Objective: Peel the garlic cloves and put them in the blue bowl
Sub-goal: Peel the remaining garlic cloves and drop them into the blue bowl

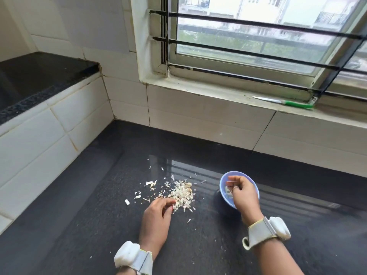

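- A small round blue plastic bowl (pixel 252 182) sat on the dark speckled stone counter (pixel 99 225), to the right of the peel heap; a few pale peeled garlic cloves (pixel 228 192) lay inside against its near-left wall.
- The right hand (pixel 243 193) hung over the bowl, covering much of its inside, wrist bent and back of the hand turned up and rightward.
- Its fingers (pixel 231 183) curled downward toward the bowl's inside; whether they pinched a clove or had let go could not be told.
- A loose heap of whitish papery garlic skins (pixel 182 195) lay on the counter just left of the bowl, apart from it, with a couple of brownish unpeeled cloves (pixel 188 185) at its far edge.
- Smaller flakes (pixel 139 195) were scattered to the left of the heap and beyond it.
- The left hand (pixel 157 213) rested low at the near-left edge of the heap, palm down, forearm coming up from the bottom of the view.
- Its fingertips (pixel 170 202) curled into the skins and touched them; whether anything was held between them was hidden.
- Each wrist carried a grey strap with a white padded unit: the left wristband (pixel 133 259) and the right wristband (pixel 268 233).
- A knife with a green handle (pixel 286 103) lay flat on the white window sill (pixel 198 90), well apart from the hands.
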`<state>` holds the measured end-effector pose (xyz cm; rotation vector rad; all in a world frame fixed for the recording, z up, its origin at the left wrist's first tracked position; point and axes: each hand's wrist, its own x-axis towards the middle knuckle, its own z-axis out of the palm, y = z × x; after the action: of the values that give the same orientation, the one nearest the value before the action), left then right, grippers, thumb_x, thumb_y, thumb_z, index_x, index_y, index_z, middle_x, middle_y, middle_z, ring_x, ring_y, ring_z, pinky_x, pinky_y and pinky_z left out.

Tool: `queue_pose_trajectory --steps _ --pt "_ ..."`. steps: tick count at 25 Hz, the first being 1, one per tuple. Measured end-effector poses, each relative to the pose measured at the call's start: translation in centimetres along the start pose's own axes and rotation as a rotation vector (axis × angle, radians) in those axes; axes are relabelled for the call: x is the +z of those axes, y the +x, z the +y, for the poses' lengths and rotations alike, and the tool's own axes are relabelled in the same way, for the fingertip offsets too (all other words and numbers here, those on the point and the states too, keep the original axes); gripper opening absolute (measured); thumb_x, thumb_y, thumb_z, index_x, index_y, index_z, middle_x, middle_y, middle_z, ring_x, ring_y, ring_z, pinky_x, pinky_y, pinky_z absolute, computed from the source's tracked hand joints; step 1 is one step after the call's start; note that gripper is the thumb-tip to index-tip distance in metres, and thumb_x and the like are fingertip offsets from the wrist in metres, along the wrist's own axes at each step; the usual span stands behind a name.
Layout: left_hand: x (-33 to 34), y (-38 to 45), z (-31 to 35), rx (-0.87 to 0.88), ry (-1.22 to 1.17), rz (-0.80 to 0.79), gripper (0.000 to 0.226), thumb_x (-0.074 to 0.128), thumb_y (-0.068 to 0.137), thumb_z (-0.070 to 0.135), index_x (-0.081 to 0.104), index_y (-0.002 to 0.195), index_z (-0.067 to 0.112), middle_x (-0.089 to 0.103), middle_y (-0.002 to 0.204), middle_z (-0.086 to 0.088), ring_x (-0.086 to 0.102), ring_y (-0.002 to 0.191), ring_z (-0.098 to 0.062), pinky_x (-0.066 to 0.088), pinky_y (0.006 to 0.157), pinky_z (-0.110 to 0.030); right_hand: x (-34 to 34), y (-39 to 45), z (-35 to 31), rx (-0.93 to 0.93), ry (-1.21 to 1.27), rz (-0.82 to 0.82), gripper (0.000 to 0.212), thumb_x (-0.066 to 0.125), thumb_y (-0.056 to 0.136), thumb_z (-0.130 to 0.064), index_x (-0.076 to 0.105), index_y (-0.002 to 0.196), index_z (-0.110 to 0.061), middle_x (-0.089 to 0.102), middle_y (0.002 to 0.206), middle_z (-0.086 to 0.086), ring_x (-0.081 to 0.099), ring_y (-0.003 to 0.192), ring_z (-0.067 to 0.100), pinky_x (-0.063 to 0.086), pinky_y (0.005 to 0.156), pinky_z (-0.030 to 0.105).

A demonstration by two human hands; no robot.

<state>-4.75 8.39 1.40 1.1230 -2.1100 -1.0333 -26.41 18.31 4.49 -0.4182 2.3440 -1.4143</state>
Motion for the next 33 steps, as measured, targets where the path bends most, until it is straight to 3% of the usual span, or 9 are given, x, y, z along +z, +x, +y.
queue_pose_trajectory --steps 3,9,11,14,19,23,26,28,33 --pt "-0.3 0.2 -0.3 -0.015 -0.038 0.063 0.022 0.073 0.080 0.011 0.068 0.081 0.032 0.063 0.082 0.018 0.059 0.076 0.002 0.040 0.066 -0.002 0.4 -0.6 -0.9 -0.165 -0.154 0.064 0.036 0.043 0.088 0.011 0.068 0.096 -0.014 0.066 0.095 -0.003 0.059 0.094 0.015 0.033 0.076 0.012" --pt "-2.9 0.9 -3.1 0.087 0.080 0.335 0.008 0.063 0.084 0.035 0.067 0.081 0.029 0.062 0.085 0.015 0.056 0.078 -0.014 0.039 0.072 -0.022 5.5 -2.9 -2.0 -0.732 -0.353 -0.030 0.017 0.062 0.085 -0.007 0.070 0.096 -0.016 0.066 0.094 -0.001 0.058 0.090 0.020 0.041 0.083 0.025" --pt "-4.2 1.3 -5.1 0.105 0.172 0.386 0.028 0.050 0.084 0.036 0.069 0.098 0.020 0.063 0.100 0.005 0.056 0.094 -0.019 0.035 0.088 -0.022 8.5 -4.5 -0.8 -0.769 -0.519 -0.181 0.034 0.051 0.090 -0.036 0.065 0.116 -0.018 0.063 0.119 0.002 0.055 0.114 0.025 0.043 0.102 0.036" --pt "-5.4 1.8 -7.0 0.053 0.223 0.341 0.044 0.047 0.083 0.037 0.061 0.118 0.015 0.058 0.122 -0.004 0.047 0.120 -0.025 0.025 0.107 -0.025 11.7 -5.3 1.1 -0.661 -0.730 -0.315 0.076 0.028 0.084 -0.060 0.039 0.147 -0.019 0.030 0.156 0.004 0.020 0.147 0.033 0.010 0.121 0.040" --pt "-5.2 2.6 -7.3 0.022 0.109 0.271 0.035 0.052 0.082 0.029 0.062 0.114 0.018 0.057 0.121 0.003 0.050 0.117 -0.016 0.029 0.103 -0.020 12.7 -3.8 2.2 -0.723 -0.593 -0.248 0.032 0.061 0.090 -0.006 0.068 0.120 -0.011 0.063 0.130 0.004 0.057 0.125 0.023 0.041 0.105 0.032" --pt "-5.2 2.9 -7.5 0.046 0.100 0.296 0.028 0.053 0.079 0.022 0.065 0.105 0.019 0.059 0.113 0.004 0.055 0.107 -0.013 0.035 0.097 -0.020 11.5 -3.7 0.9 -0.558 -0.418 -0.232 0.046 0.036 0.090 -0.037 0.070 0.114 -0.018 0.061 0.115 -0.012 0.055 0.111 0.008 0.031 0.086 -0.002" --pt "-5.2 2.9 -7.5 0.051 0.107 0.289 0.029 0.055 0.077 0.013 0.066 0.102 0.020 0.060 0.111 0.004 0.054 0.105 -0.012 0.037 0.096 -0.022 11.7 -3.4 0.6 -0.613 -0.393 -0.128 0.018 0.060 0.085 -0.005 0.073 0.093 -0.013 0.065 0.099 -0.004 0.064 0.089 0.018 0.045 0.072 0.015" --pt "-5.1 3.0 -7.8 0.064 0.126 0.288 0.028 0.055 0.076 0.013 0.066 0.101 0.020 0.061 0.110 0.004 0.055 0.104 -0.012 0.037 0.095 -0.023 11.8 -3.3 0.9 -0.693 -0.456 -0.048 0.024 0.071 0.075 0.009 0.073 0.084 -0.013 0.068 0.092 0.000 0.067 0.080 0.024 0.049 0.065 0.024" --pt "-5.1 3.0 -7.9 0.082 0.122 0.301 0.025 0.055 0.076 0.015 0.065 0.098 0.021 0.061 0.108 0.006 0.056 0.102 -0.012 0.038 0.092 -0.023 12.8 -5.6 -0.6 -0.792 -0.506 0.068 0.033 0.074 0.070 0.006 0.071 0.092 -0.018 0.067 0.106 0.001 0.063 0.098 0.026 0.045 0.090 0.034"
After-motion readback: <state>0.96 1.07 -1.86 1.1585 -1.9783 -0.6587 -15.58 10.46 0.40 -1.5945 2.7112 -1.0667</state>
